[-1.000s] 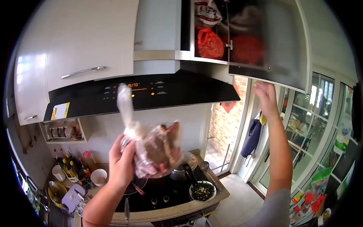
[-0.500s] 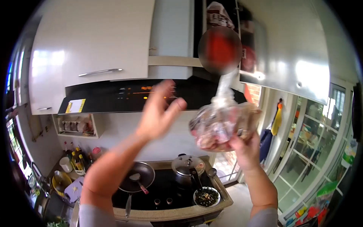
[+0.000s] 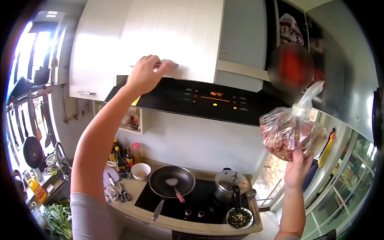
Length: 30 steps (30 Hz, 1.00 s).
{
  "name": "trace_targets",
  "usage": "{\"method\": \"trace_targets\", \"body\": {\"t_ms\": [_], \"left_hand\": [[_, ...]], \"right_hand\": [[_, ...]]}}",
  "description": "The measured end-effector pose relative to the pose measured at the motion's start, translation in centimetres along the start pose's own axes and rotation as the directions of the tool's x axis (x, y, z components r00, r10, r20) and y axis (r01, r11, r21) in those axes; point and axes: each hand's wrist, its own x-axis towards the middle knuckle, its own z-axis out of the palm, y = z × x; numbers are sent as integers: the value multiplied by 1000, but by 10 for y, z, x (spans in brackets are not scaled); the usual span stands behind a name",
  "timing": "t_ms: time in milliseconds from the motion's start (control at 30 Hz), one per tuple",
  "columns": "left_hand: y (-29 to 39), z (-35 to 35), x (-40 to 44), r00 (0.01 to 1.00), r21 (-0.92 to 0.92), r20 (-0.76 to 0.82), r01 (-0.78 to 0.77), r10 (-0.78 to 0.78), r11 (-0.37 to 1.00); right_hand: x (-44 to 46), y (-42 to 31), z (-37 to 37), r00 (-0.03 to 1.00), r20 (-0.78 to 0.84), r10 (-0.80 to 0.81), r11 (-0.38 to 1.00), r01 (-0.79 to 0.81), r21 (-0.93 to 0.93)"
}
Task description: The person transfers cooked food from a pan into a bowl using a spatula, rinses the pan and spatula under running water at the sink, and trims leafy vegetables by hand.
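My left hand (image 3: 148, 74) is raised to the upper cabinet door (image 3: 180, 36), its fingers curled over the metal door handle (image 3: 174, 65). The door is closed. My right hand (image 3: 298, 170) supports a clear plastic bag (image 3: 290, 134) from below, fingers wrapped round its lower side. The bag holds reddish and brown pieces whose kind I cannot make out, and its gathered neck stands up at the top. Right of the door, another cabinet section stands open, with a printed bag (image 3: 291, 30) inside.
Below the range hood (image 3: 200, 98), a frying pan (image 3: 172, 182) with a spatula (image 3: 174, 186) and a lidded pot (image 3: 230, 186) stand on the cooktop. A plate of chopped greens (image 3: 240, 219) is at the front. Bottles (image 3: 121, 160), a bowl (image 3: 141, 171) and scissors (image 3: 125, 195) are left.
My view has swung left. My left hand has gone from open in the air before the hood to the cabinet handle. My right hand still holds the bag, now further right in view.
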Motion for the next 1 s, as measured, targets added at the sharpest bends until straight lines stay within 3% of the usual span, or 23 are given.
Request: {"method": "trace_targets", "body": {"t_ms": [33,67,100,133,233,267,300,367,400,500,533,567,600,633,667,700,733,800,833,900,1000], "left_hand": [[-9,-14,-6,989,-144,-143,-47,26,989],[-18,-32,-16,977,-346,-209,-22,-54,938],[-51,-46,-22,934,-307,-354,-152,36,939],[-74,-59,-24,944,-326,-327,-71,-42,943],[-189,-93,-49,876,-472,-451,-74,-168,879],[-216,-102,-51,873,-736,-446,-233,-197,635],[-237,-109,-52,876,-884,-431,-362,-218,295],[-268,-117,-54,895,-899,-409,-362,-180,245],[-278,-117,-56,915,-915,-381,-353,-134,197],[-277,-114,-60,896,-907,-401,-358,-191,222],[-287,-112,-60,888,-768,-447,-322,-105,553],[-298,-110,-60,872,-472,-490,-249,-17,846],[-308,-108,-60,847,-144,-528,-171,70,975],[-301,-111,-61,866,-269,-500,-184,27,945],[-294,-113,-61,883,-392,-470,-191,-17,900],[-286,-116,-61,897,-507,-439,-191,-61,840],[-287,-115,-61,875,-582,-474,-225,-101,782],[-293,-114,-65,864,-662,-484,-257,-139,704],[-296,-113,-66,858,-697,-489,-275,-158,662],[-302,-112,-70,889,-475,-456,-193,-53,858],[-301,-102,-68,892,-690,-430,-224,-141,688]], "right_hand": [[4,1,14,1000,8,-5,1000,5,6],[10,2,35,1000,17,-27,999,26,21],[17,3,62,998,31,-57,998,56,37],[22,6,92,996,43,-84,995,82,56],[46,5,150,969,128,-209,977,202,65],[53,3,187,965,57,-256,965,252,72],[64,3,218,963,61,-262,964,257,70],[90,5,284,892,66,-446,894,441,81],[102,6,316,879,98,-466,885,461,74],[145,15,414,802,163,-574,814,581,11],[165,16,442,719,157,-677,695,695,-186],[189,16,470,619,177,-765,530,762,-373],[216,19,496,738,250,-627,589,659,-468],[238,26,517,836,294,-462,620,542,-567],[251,52,536,886,231,-402,352,383,-854],[260,78,550,917,145,-372,21,164,-986],[266,95,556,917,141,-374,13,157,-987],[269,114,569,787,348,-510,-178,299,-937],[255,108,570,792,347,-502,-190,290,-938],[220,98,570,840,410,-354,-16,433,-901],[183,90,538,740,548,-390,123,632,-765]]}}
